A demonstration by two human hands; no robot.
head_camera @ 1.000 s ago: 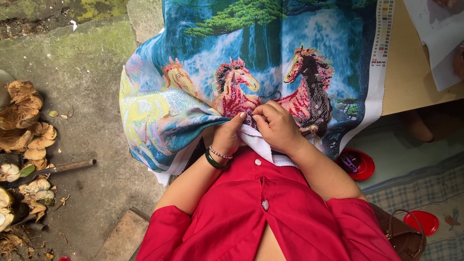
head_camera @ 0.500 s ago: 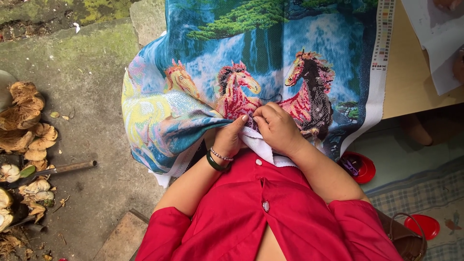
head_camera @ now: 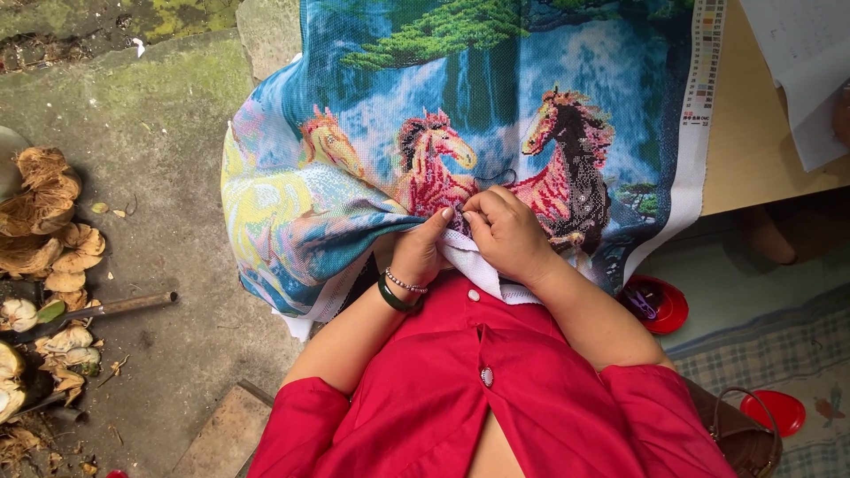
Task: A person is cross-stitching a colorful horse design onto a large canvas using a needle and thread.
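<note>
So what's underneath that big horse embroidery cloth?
The embroidery cloth drapes over the person's lap and onto a tan table. Concrete ground shows beside it; the lap itself is covered.

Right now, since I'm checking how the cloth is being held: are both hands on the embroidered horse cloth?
Yes, the left hand and right hand both pinch the cloth at its lower edge.
</note>
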